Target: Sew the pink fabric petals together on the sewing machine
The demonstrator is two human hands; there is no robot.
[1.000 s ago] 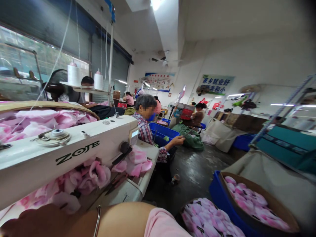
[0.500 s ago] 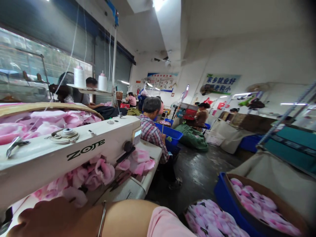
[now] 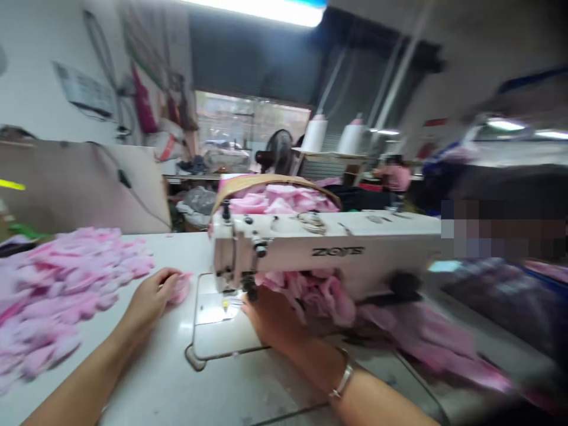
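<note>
My left hand (image 3: 153,296) is closed on a small pink fabric piece (image 3: 180,289), left of the sewing machine's needle plate. Fingers bent, my right hand (image 3: 277,316) reaches in beside the presser foot under the head of the white sewing machine (image 3: 288,251). Its fingertips seem pressed together close to the needle area; whatever they hold is too small and blurred to name. Behind that hand, a bunch of ruffled pink fabric pieces (image 3: 332,299) lies under the machine arm. A bracelet (image 3: 344,374) circles my right wrist.
Loose pink pieces (image 3: 66,290) are heaped on the white table (image 3: 155,367) at the left. More pink fabric (image 3: 279,200) fills a round basket (image 3: 257,182) behind the machine. Thread cones (image 3: 314,135) stand beyond. A blurred person (image 3: 501,254) is close on the right.
The view has swung left from the workshop to the sewing machine. My left hand has come into view with the pink piece, and my right hand now shows beside the presser foot.
</note>
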